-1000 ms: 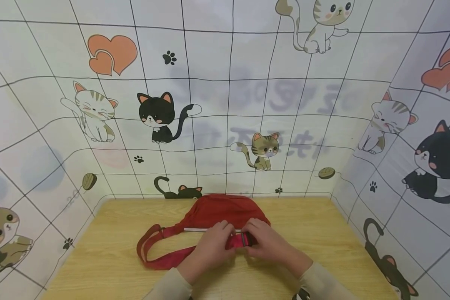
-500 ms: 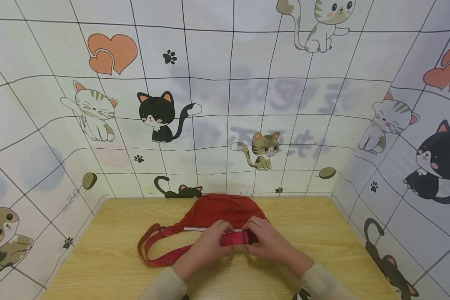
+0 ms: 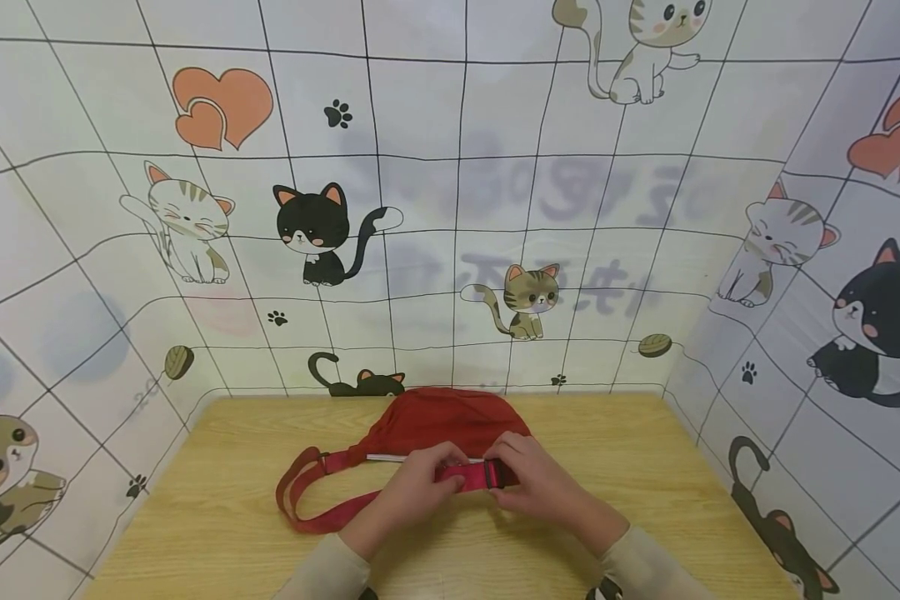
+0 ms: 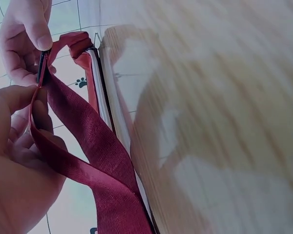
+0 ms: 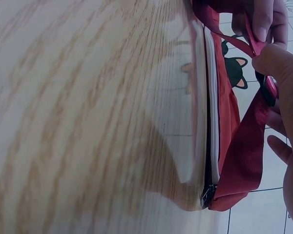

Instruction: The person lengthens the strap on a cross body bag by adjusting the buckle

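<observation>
A red waist bag (image 3: pixel 450 421) lies at the back of the table, its white-edged zip facing me. Its red strap (image 3: pixel 330 518) loops out to the left and comes back in front of the bag. My left hand (image 3: pixel 418 483) pinches the strap between thumb and fingers. On the other side of a dark strap slider (image 3: pixel 492 474), my right hand (image 3: pixel 534 482) grips the strap at the slider's edge. In the left wrist view the strap (image 4: pixel 88 117) hangs doubled below the fingers. The right wrist view shows the slider (image 5: pixel 267 88) held at the right fingertips.
The light wooden table (image 3: pixel 217 500) stretches to both sides of the bag. A white cloth wall (image 3: pixel 420 192) with printed cats and grid lines rises directly behind it and along both sides.
My left hand has shifted a little left along the strap, and its thumb now lies across the band. More strap shows beside the slider. The right hand stays nearly in place.
</observation>
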A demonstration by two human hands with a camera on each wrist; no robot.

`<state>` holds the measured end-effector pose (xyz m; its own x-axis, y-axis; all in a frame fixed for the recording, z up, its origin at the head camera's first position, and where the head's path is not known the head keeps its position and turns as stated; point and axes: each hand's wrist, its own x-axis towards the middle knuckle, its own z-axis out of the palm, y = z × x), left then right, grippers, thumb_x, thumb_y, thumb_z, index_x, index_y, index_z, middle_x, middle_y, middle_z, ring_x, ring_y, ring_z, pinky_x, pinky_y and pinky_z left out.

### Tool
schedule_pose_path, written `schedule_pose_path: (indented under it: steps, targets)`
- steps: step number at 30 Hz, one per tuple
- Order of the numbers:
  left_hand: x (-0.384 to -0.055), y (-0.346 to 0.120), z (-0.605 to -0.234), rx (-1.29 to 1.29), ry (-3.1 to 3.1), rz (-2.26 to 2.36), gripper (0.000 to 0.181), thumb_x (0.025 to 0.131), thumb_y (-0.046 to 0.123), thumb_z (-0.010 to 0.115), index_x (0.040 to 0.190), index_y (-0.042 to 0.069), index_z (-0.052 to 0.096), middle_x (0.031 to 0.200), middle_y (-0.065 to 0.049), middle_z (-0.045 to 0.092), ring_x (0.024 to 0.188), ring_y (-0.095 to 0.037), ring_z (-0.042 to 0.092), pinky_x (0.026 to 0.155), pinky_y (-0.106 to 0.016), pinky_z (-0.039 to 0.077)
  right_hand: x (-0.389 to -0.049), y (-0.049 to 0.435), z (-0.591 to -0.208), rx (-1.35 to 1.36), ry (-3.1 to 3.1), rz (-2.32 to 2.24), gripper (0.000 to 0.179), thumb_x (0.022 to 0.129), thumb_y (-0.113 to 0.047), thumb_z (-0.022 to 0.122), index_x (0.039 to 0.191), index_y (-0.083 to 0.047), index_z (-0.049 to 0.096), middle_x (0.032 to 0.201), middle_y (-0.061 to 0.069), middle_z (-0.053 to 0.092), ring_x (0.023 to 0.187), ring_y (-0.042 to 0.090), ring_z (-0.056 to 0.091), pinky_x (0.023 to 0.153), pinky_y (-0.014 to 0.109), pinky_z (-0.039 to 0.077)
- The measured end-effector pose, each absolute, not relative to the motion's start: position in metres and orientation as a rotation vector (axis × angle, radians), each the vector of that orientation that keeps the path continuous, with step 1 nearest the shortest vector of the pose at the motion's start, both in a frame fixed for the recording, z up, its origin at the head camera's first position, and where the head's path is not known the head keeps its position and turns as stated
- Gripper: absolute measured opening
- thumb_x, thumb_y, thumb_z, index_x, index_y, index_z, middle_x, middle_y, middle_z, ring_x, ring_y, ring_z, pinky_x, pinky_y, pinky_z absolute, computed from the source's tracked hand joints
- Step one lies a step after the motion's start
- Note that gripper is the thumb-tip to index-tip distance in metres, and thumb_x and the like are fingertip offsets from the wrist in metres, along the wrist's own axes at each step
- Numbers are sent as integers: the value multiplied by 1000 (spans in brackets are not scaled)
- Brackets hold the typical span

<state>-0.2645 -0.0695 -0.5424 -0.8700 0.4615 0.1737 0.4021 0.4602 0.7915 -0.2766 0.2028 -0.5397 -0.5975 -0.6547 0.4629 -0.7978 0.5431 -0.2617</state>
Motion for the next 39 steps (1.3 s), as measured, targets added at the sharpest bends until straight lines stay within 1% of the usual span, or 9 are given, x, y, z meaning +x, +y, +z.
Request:
schedule_pose_path:
  steps: [4,8,16,19,22,26,29,33,39]
  targets:
    - [-265,-68,-542,742,2589,1420,17,105,19,78,118,29,72,104,16,74,95,-9,65,86,-30,54,-278,203,-540,1229,-2434,661,47,81,-19,95,121,-15,70,115,-6,64,107,10,58,92,36,55]
    - [-266,-64,-543,720,2552,1454,18,105,18,78,117,30,72,102,15,74,94,-10,65,84,-30,54,-277,202,-539,1239,-2424,674,48,81,-17,95,122,-15,71,115,-6,64,108,10,58,93,36,55]
    - [-268,-56,-543,759,2506,1527,17,105,15,79,117,24,71,101,13,73,90,-10,65,82,-28,54,-275,198,-536,1257,-2406,690,48,82,-18,96,123,-14,71,118,-5,65,110,12,59,93,37,57]
    - [-267,-57,-544,750,2492,1532,17,105,17,78,118,23,70,101,11,73,90,-10,65,82,-29,54,-274,197,-536,1251,-2416,694,49,83,-19,96,125,-14,71,120,-6,65,111,13,59,93,37,57]
    - [-267,-63,-545,709,2500,1495,14,106,22,77,118,24,70,99,10,72,88,-11,65,80,-30,55,-274,197,-536,1238,-2431,713,49,84,-19,96,126,-14,71,122,-7,65,112,12,59,94,37,58]
    - [-266,-73,-544,668,2526,1423,7,107,27,76,113,26,74,94,10,71,87,-11,64,79,-30,53,-274,199,-535,1225,-2429,749,50,84,-19,98,126,-11,72,123,-6,65,113,12,60,96,38,58]
    - [-267,-76,-544,694,2549,1394,3,107,23,75,109,25,76,91,10,70,86,-10,62,79,-30,52,-275,199,-534,1229,-2409,760,51,83,-18,99,126,-10,72,123,-5,66,114,13,61,96,39,58]
    - [-269,-74,-544,748,2558,1390,6,108,18,73,106,22,76,88,11,68,84,-8,61,77,-28,52,-275,198,-533,1241,-2401,768,51,82,-16,99,125,-11,72,122,-5,67,113,13,61,95,38,59]
    - [-270,-64,-540,773,2516,1417,8,108,15,73,105,22,76,90,10,69,86,-8,62,78,-28,52,-275,195,-534,1260,-2426,784,51,83,-14,98,125,-15,70,120,-6,66,112,13,61,93,37,59]
